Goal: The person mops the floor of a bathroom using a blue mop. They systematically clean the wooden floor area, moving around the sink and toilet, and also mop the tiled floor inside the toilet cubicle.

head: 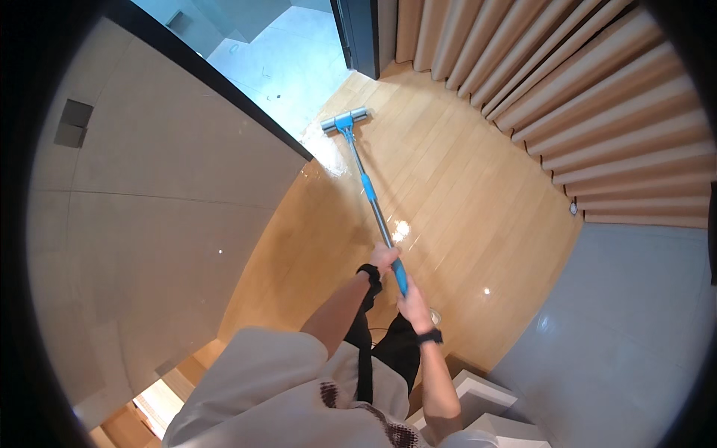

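A mop (383,221) with a blue and metal pole stretches away from me over the wood floor (442,168). Its flat, roller-like head (345,119) rests on the boards beside a bathroom-like doorway. My left hand (384,256) is closed around the pole at the top of the blue grip. Nearer to me, my right hand (414,305) grips the pole's lower end. Both wrists wear black bands. A bright, shiny patch lies on the floor just left of the mop head.
Pleated curtains (560,112) hang at the right, above a grey surface (610,302). A large tiled wall (168,185) fills the left. Beyond the dark door frame (358,39) lies a pale tiled floor (280,73). White box-like items (487,395) stand at my lower right.
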Tool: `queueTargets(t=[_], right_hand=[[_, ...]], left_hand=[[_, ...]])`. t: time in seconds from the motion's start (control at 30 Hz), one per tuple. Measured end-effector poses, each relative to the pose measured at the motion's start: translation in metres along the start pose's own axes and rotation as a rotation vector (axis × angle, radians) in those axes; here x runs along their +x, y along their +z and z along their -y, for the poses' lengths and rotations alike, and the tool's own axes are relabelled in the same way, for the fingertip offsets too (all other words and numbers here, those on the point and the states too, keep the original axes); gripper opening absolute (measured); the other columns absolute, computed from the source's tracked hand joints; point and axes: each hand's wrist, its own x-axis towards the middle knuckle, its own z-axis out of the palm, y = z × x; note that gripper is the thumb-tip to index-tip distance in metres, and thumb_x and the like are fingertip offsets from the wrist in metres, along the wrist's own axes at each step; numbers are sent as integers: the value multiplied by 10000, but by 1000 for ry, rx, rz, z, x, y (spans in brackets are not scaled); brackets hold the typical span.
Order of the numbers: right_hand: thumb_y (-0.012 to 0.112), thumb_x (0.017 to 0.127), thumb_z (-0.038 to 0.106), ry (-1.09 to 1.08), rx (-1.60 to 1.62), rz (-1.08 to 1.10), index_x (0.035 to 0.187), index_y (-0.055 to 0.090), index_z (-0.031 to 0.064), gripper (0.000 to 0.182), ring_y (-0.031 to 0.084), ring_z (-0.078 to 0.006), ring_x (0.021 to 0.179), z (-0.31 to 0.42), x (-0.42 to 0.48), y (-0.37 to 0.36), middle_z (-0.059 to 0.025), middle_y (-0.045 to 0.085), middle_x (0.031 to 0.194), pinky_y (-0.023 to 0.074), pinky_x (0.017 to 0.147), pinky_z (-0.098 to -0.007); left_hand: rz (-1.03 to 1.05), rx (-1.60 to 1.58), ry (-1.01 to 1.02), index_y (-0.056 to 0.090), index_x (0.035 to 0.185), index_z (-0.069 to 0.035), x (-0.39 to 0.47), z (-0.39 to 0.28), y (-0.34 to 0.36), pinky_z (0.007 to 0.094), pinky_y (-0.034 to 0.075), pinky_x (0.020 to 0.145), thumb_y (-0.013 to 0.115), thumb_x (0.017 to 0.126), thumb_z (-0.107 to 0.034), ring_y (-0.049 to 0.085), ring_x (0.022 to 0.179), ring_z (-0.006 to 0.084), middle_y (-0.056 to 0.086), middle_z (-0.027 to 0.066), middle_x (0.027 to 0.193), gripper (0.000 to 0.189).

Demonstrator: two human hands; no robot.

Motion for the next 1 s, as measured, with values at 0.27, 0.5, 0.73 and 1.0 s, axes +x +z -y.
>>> queueTargets(t=[0.27, 0.5, 0.73, 1.0], right_hand=[[565, 689, 5, 112, -99, 2, 1275, 514, 56, 591, 604, -461, 813, -11, -262, -86, -295, 588, 805, 498, 696, -432], [592, 714, 38, 339, -96, 21, 1253, 538, 54, 542, 593, -368, 710, -8, -331, -80, -244, 583, 739, 489, 626, -408], [613, 755, 75, 62, -11, -37, 1212, 555, 11, 465, 599, -294, 591, -1, -209, -3, -230, 559, 685, 479, 587, -373], [548, 849, 153, -320, 150, 15, 1229, 498, 1, 413, 615, -322, 719, 28, -20, 115, -191, 624, 807, 489, 688, -397]], left_hand=[[-38, 269, -222, 602, 839, 91, -7, 125, 66, 392, 550, 628, 688, 728, -118, 678, 776, 314, 660, 213, 779, 251], [30, 507, -386, 548, 873, 124, -38, 173, 93, 427, 579, 538, 642, 763, -84, 675, 739, 335, 628, 236, 800, 254], [-117, 441, 31, 391, 1138, 134, 0, 126, 11, 418, 522, 741, 626, 721, -86, 647, 900, 380, 589, 297, 1025, 527], [-222, -13, 143, 560, 905, 124, 11, 102, -87, 396, 493, 487, 584, 731, -57, 640, 657, 262, 598, 177, 742, 252]])
